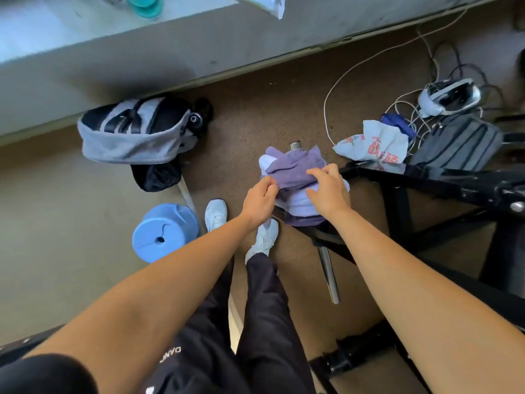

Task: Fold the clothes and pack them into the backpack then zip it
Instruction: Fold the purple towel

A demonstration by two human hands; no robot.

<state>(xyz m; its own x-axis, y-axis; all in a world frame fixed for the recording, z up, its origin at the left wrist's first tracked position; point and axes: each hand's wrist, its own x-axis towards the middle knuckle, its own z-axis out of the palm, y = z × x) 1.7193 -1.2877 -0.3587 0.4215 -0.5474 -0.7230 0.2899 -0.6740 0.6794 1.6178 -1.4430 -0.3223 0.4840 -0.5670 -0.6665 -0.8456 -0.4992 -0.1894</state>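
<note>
The black metal frame [426,186] on the right serves as the surface, and the purple clothes [292,166] lie bunched on its near end, partly hanging over the edge. The backpack [133,137], grey and black, lies on its side on the floor well to the left, against the base of the ledge [142,52]; I cannot tell whether its zip is open.

Both hands are on the clothes. The right hand [326,184] has its fingers bent over the top fold, its grip closed on the cloth. The left hand [260,201] pinches the near edge between curled fingers and thumb.

The frame looks narrow for folding. The loose layers could slide off onto the floor, or the fold could come apart once lifted, because the bundle is thick and uneven. Carrying it across to the backpack may also undo it.

On the right lie a dark bag [460,143], a printed plastic bag [375,143] and a tangle of cables [341,78]. A blue stool [162,231] stands between the person's shoes [216,213] and the backpack, so it could get in the way.
</note>
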